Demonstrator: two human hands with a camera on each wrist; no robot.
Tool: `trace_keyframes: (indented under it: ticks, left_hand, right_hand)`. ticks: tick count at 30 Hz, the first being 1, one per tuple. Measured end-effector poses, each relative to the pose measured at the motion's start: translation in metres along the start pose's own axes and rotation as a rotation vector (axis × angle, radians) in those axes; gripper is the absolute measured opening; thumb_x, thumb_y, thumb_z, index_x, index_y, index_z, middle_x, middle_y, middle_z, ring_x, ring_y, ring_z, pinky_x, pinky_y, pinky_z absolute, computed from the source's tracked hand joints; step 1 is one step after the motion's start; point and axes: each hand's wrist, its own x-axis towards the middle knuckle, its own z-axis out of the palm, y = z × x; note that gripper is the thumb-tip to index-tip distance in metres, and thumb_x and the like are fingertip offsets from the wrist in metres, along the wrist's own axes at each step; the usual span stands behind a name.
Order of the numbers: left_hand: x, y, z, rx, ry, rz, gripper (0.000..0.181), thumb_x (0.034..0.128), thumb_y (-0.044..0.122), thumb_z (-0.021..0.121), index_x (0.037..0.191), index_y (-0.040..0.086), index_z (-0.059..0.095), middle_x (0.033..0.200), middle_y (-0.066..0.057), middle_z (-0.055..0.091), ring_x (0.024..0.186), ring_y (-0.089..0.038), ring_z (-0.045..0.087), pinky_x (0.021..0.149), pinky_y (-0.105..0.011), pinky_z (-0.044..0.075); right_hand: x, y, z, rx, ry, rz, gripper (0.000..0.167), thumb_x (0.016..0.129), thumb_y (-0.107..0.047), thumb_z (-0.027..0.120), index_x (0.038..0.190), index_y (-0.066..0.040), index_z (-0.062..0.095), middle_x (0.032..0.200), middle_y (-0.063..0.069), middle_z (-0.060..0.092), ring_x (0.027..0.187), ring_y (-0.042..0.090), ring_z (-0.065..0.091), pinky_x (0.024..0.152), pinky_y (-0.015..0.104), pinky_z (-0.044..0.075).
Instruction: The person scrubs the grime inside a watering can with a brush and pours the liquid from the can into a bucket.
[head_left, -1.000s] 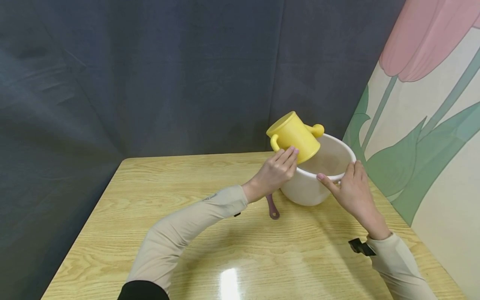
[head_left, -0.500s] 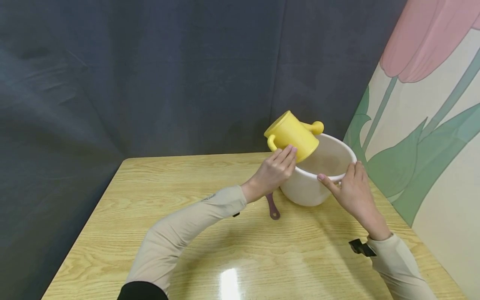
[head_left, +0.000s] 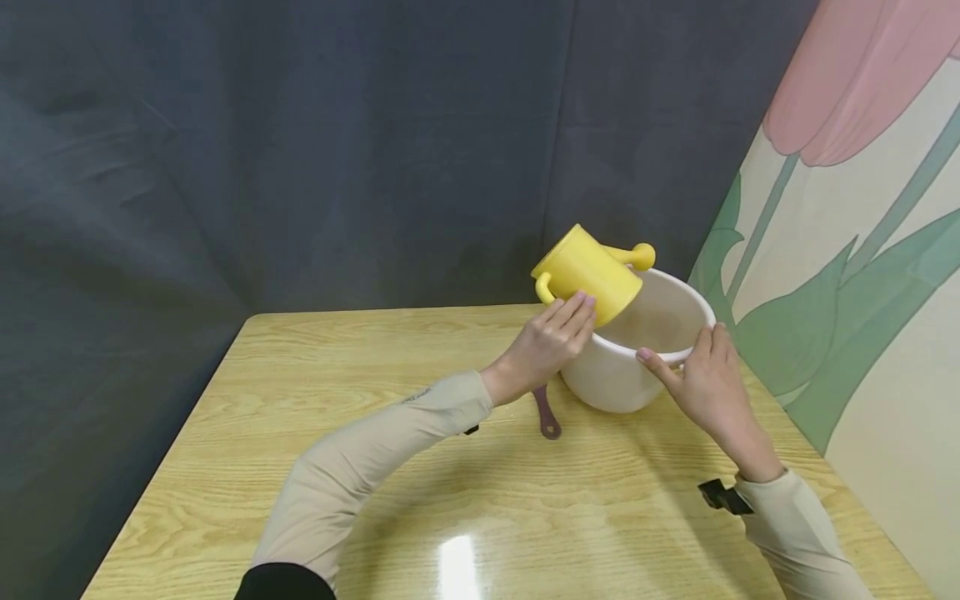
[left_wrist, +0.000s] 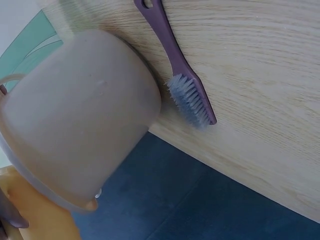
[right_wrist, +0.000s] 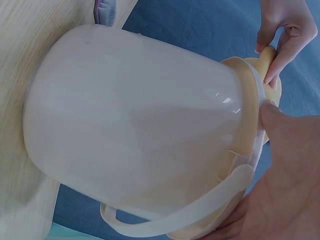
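Observation:
My left hand (head_left: 551, 342) grips the loop handle of a yellow toy watering can (head_left: 592, 271). The can is tilted, its round spout head above the far rim of a white bucket (head_left: 615, 383). In the right wrist view the left hand (right_wrist: 289, 35) pinches that handle just past the rim. My right hand (head_left: 708, 392) holds the bucket's near right rim, thumb on the near side and fingers over the edge. Its bail handle (right_wrist: 195, 205) hangs down the side. The can's opening and the inside of the bucket are mostly hidden.
A purple scrub brush (left_wrist: 172, 50) with pale bristles lies on the wooden table (head_left: 375, 500) beside the bucket. Behind the table's back edge hangs a dark curtain (head_left: 375, 150). A wall with painted tulips (head_left: 885, 292) stands close on the right.
The watering can shifted slightly left, then back right, and its tilt changed a little, with the spout head now slightly higher. The right hand and the bucket have stayed nearly still.

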Motion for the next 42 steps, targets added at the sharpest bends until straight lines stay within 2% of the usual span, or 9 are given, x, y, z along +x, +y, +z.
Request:
trace_keyframes:
  ticks: [7,15,23,30,42]
  left_hand:
    - [-0.005,-0.004,0.003,-0.049,0.046,-0.025,0.03,0.0944,-0.004,0.057,0.118,0.007,0.071,0.127,-0.011,0.066,0.119,-0.025,0.061,0.098,-0.031,0.051]
    - [-0.01,-0.011,0.003,-0.062,0.086,-0.071,0.026,0.0943,-0.001,0.061,0.118,0.006,0.071,0.123,-0.012,0.067,0.115,-0.024,0.063,0.099,-0.032,0.051]
    - [-0.01,-0.015,0.002,-0.09,0.095,-0.121,0.027,0.0932,-0.003,0.061,0.118,0.004,0.07,0.121,-0.012,0.068,0.114,-0.024,0.064,0.097,-0.032,0.052]
    - [-0.011,-0.018,0.001,-0.122,0.109,-0.154,0.027,0.0927,-0.002,0.063,0.118,0.004,0.07,0.121,-0.012,0.068,0.113,-0.023,0.065,0.096,-0.032,0.053]
    - [-0.016,-0.019,0.001,-0.152,0.102,-0.165,0.027,0.0935,-0.001,0.062,0.119,0.003,0.07,0.122,-0.012,0.068,0.114,-0.023,0.065,0.097,-0.032,0.052]
  right_hand:
    - [0.001,-0.001,0.003,0.01,-0.002,0.007,0.105,0.096,-0.055,0.057,0.139,0.03,0.012,0.142,0.054,0.011,0.129,0.068,0.017,0.11,0.071,0.013]
    - [0.003,-0.003,0.005,0.013,0.029,-0.006,0.095,0.094,-0.052,0.061,0.13,0.029,0.026,0.13,0.048,0.027,0.114,0.062,0.031,0.097,0.073,0.027]
    - [0.003,-0.003,0.004,0.01,0.035,-0.006,0.09,0.094,-0.051,0.062,0.126,0.027,0.03,0.118,0.041,0.032,0.104,0.055,0.034,0.088,0.07,0.032]
    - [0.003,-0.002,0.003,0.016,0.05,-0.011,0.092,0.094,-0.051,0.062,0.129,0.027,0.029,0.115,0.039,0.033,0.102,0.054,0.036,0.085,0.07,0.034]
    - [0.003,0.001,0.005,0.011,0.05,-0.008,0.091,0.094,-0.051,0.062,0.128,0.027,0.03,0.114,0.039,0.033,0.099,0.053,0.036,0.083,0.069,0.034]
